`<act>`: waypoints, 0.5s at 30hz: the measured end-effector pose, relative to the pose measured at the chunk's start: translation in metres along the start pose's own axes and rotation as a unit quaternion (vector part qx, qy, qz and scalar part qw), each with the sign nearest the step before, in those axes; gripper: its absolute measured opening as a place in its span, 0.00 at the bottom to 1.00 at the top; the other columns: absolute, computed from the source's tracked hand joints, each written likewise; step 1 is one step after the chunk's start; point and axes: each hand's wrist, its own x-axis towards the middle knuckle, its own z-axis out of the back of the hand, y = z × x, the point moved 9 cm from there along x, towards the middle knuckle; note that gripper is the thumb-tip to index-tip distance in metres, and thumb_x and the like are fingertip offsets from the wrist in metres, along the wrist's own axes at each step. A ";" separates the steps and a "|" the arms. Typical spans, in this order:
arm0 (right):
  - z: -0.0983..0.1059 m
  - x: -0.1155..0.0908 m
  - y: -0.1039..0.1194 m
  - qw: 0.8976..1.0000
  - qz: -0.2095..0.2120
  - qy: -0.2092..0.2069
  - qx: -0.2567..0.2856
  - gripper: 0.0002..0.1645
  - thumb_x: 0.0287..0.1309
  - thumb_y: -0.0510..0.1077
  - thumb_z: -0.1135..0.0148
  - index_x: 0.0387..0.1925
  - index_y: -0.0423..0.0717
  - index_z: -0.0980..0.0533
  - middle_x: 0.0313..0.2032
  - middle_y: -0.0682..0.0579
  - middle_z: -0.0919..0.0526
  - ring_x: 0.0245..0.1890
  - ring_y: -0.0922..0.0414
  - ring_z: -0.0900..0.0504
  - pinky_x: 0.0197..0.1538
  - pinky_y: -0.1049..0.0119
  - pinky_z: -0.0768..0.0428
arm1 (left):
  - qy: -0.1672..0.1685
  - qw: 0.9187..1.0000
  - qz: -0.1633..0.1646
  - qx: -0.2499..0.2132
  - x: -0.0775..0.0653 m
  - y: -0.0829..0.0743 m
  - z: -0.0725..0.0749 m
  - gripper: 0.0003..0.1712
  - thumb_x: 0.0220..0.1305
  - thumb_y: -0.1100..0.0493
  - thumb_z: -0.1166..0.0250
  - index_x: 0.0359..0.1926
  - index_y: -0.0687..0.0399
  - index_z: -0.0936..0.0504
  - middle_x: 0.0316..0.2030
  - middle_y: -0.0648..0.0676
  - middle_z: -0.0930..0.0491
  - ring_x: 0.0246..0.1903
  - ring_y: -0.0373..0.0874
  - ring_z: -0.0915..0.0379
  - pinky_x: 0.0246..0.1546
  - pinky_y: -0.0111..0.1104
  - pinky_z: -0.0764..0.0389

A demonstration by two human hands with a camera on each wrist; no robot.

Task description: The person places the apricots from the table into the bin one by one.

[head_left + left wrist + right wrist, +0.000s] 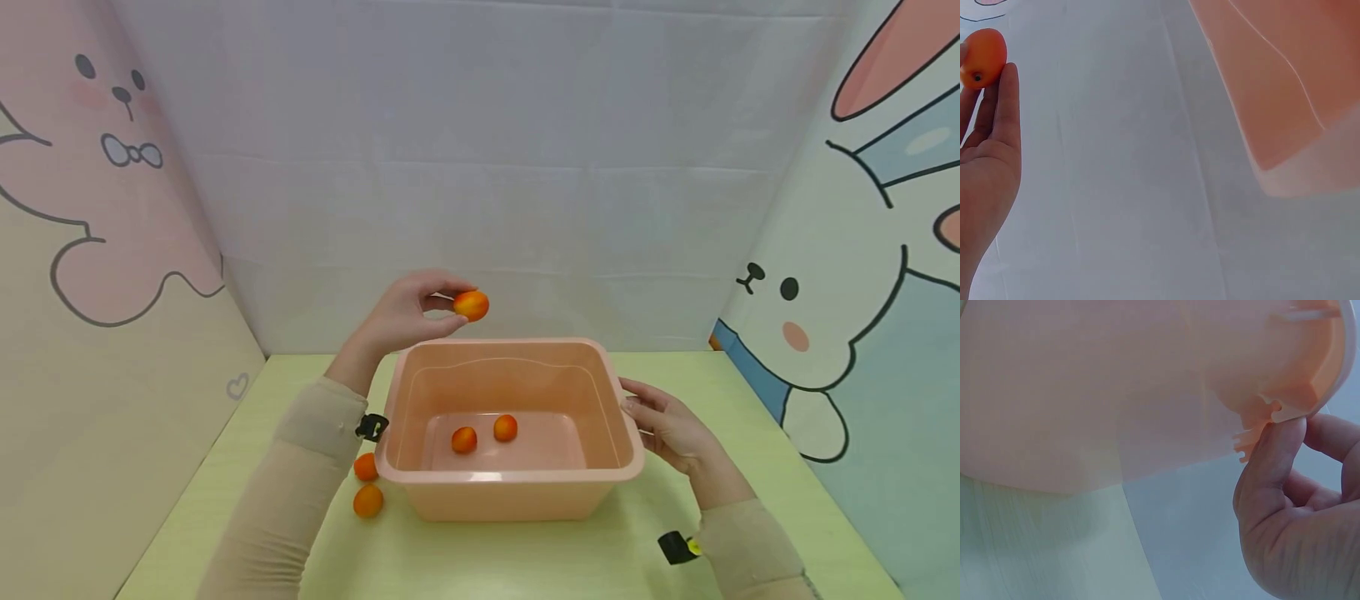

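Note:
Above the back left of a pink plastic basin (517, 500), my left hand (420, 310) pinches a small oval orange-red fruit (471, 306) between thumb and fingertips. The left wrist view shows a dark stem spot on this fruit (985, 59). At the basin's right side, my right hand (671, 429) grips the rim; its thumb (1272, 459) meets the rim's edge in the right wrist view. Inside the basin, two similar fruits (464, 440) lie apart on the floor. Two more fruits (367, 502) lie on the table left of the basin, one partly hidden by the left sleeve and the rim.
The basin stands on a pale yellow-green table (480, 562). A white cloth wall (480, 167) closes the back. Side panels with cartoon animals, one a rabbit (810, 308), flank the table. Each wrist wears a strap with a black buckle (677, 547).

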 end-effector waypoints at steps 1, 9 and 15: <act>0.000 0.000 0.000 1.000 0.001 0.000 -0.001 0.39 0.73 0.43 0.45 0.75 0.34 0.50 0.42 0.54 0.20 0.38 0.61 0.18 0.40 0.70 0.17 | 0.003 1.000 -0.003 -0.001 0.002 -0.001 -0.003 0.21 0.57 0.72 0.30 0.53 0.67 0.18 0.49 0.60 0.19 0.47 0.50 0.21 0.49 0.35 0.18; 0.000 0.001 0.002 1.000 0.008 0.006 -0.014 0.39 0.73 0.42 0.45 0.75 0.33 0.50 0.43 0.53 0.20 0.38 0.60 0.17 0.41 0.70 0.17 | 0.017 1.000 -0.007 -0.025 0.013 -0.004 -0.029 0.22 0.55 0.73 0.30 0.53 0.69 0.19 0.48 0.60 0.19 0.47 0.49 0.22 0.49 0.37 0.18; 0.001 0.002 0.003 1.000 0.012 0.006 -0.028 0.39 0.73 0.42 0.45 0.75 0.32 0.50 0.44 0.54 0.21 0.38 0.61 0.18 0.41 0.69 0.16 | 0.022 0.999 -0.010 -0.049 0.018 -0.004 -0.045 0.22 0.55 0.73 0.31 0.53 0.69 0.19 0.47 0.59 0.20 0.47 0.49 0.22 0.50 0.46 0.18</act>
